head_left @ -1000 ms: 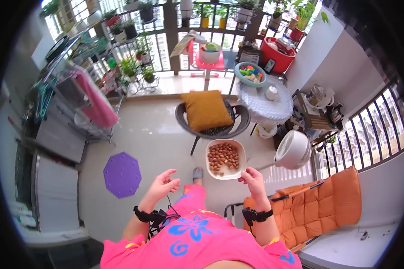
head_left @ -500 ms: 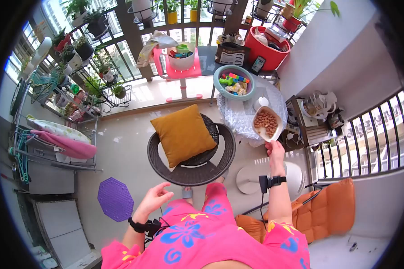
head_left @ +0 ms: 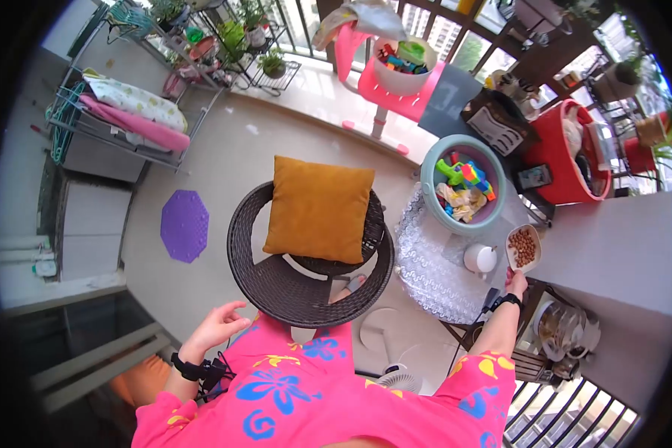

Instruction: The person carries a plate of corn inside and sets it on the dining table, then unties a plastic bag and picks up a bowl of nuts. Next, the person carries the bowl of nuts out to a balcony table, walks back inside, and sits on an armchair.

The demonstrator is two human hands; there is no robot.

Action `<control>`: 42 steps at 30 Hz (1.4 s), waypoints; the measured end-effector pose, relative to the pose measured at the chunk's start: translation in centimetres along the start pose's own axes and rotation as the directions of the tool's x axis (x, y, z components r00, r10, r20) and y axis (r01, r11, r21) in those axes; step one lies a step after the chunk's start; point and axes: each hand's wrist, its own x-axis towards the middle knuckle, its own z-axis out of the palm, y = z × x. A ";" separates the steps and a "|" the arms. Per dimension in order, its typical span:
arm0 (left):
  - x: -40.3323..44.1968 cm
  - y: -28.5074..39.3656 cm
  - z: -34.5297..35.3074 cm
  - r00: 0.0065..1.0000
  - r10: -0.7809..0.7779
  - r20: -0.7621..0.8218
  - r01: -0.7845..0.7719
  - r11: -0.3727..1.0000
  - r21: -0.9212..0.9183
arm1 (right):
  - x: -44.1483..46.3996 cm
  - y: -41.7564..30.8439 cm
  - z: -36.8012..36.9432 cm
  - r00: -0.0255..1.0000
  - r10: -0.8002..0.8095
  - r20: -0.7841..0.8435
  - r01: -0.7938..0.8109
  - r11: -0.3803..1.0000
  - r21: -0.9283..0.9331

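Observation:
My right hand (head_left: 517, 281) grips the near edge of a small white bowl (head_left: 514, 259), arm stretched out over the right side of the lace-covered table. Reddish-brown nuts (head_left: 523, 244), perhaps peanuts, lie in the bowl. Just left of the bowl stands a white lidded cup (head_left: 480, 258). Above my lap, my left hand (head_left: 220, 323) is empty with thumb and fingers apart, nearest to the dark wicker chair (head_left: 306, 291). A mustard cushion (head_left: 321, 210) rests on that chair.
On the round table's lace cloth (head_left: 429, 261) stands a grey-blue basin (head_left: 427, 190) of toys. Behind are a pink chair (head_left: 396, 97) bearing a white tub and a red bucket (head_left: 560, 153). A shelf with a glass kettle (head_left: 560, 328) is at right; a purple mat (head_left: 184, 226) lies left.
My view has swung to the right. My right hand has carried the bowl of nuts further right, past the white cup to the table's far right edge. My left hand stays empty.

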 end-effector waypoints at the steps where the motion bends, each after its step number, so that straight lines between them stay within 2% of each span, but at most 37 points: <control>1: 0.1 0.1 0.6 1.000 -0.029 -0.002 0.029 1.000 -0.004 | 1.3 0.0 0.5 1.000 0.012 0.019 -0.012 0.999 -0.044; 3: 0.5 0.5 1.5 0.996 -0.085 -0.027 0.085 0.996 -0.004 | 3.4 0.4 1.3 0.998 0.041 0.042 -0.036 0.994 -0.105; 4: 0.7 1.0 2.0 0.994 -0.104 -0.031 0.104 0.995 -0.005 | 4.2 0.6 1.7 0.991 0.105 0.078 -0.095 0.988 -0.124; 8: 1.1 2.7 3.0 0.994 -0.101 -0.045 0.100 0.995 -0.006 | 5.6 1.2 2.9 0.966 0.233 0.108 -0.204 0.952 -0.229; 13: 1.0 3.7 3.2 0.992 -0.113 -0.061 0.113 0.994 0.005 | 5.9 2.0 3.7 0.949 0.304 0.086 -0.271 0.922 -0.276; 16: 0.8 3.9 3.3 0.987 -0.131 -0.089 0.133 0.991 0.007 | 6.3 2.5 3.7 0.945 0.308 0.113 -0.253 0.903 -0.347; 18: 0.4 3.9 3.1 0.985 -0.145 -0.093 0.146 0.989 0.005 | 6.8 2.9 3.2 0.959 0.267 0.094 -0.210 0.893 -0.399; 20: 0.1 3.3 2.7 0.987 -0.125 -0.102 0.125 0.992 -0.010 | 4.8 1.2 3.5 0.955 0.296 0.007 -0.259 0.847 -0.465; 22: -0.3 2.4 2.3 0.989 -0.102 -0.110 0.100 0.995 -0.024 | 3.4 0.2 3.1 0.975 0.195 -0.106 -0.222 0.868 -0.444; 24: -0.7 1.4 1.6 0.993 -0.067 -0.100 0.059 0.995 -0.084 | 6.2 1.3 1.0 0.984 0.090 -0.157 -0.138 0.933 -0.331; 26: -1.1 -0.1 0.7 0.995 -0.043 -0.092 0.032 0.993 -0.117 | 5.1 0.5 -0.4 0.994 -0.056 -0.091 0.014 0.913 -0.407; 28: -1.4 -2.0 -0.5 0.995 -0.013 -0.096 -0.002 0.988 -0.155 | 3.4 1.3 -0.6 0.971 -0.235 -0.050 0.217 0.946 -0.242; 30: -1.4 -4.4 -1.8 0.994 0.051 -0.094 -0.069 0.977 -0.203 | -4.2 0.5 1.8 0.913 -0.405 -0.054 0.394 0.907 -0.149; 32: -1.6 -6.6 -3.6 0.991 0.100 -0.089 -0.119 0.966 -0.229 | -13.3 0.1 5.2 0.898 -0.440 0.010 0.436 0.887 -0.149; 33: -1.6 -7.8 -4.8 0.987 0.151 -0.056 -0.160 0.958 -0.236 | -18.9 -0.1 7.0 0.884 -0.455 0.108 0.467 0.864 -0.189; 36: -2.2 -11.6 -8.7 0.969 0.243 -0.042 -0.246 0.948 -0.203 | -33.3 1.7 12.6 0.798 -0.467 0.380 0.536 0.839 -0.096; 37: -2.5 -12.9 -10.4 0.966 0.248 -0.077 -0.259 0.941 -0.219 | -38.5 2.4 15.0 0.770 -0.452 0.451 0.535 0.842 -0.070; 39: -4.0 -15.7 -13.5 0.966 0.252 -0.060 -0.258 0.958 -0.124 | -47.8 5.1 19.6 0.676 -0.401 0.619 0.510 0.860 0.001; 40: -5.2 -16.5 -15.3 0.961 0.243 -0.132 -0.262 0.952 -0.158 | -51.7 6.8 22.3 0.605 -0.364 0.708 0.474 0.879 0.047; 42: -8.5 -17.8 -19.4 0.978 0.170 -0.121 -0.185 0.974 -0.130 | -60.2 10.0 27.2 0.479 -0.248 0.842 0.442 0.897 0.013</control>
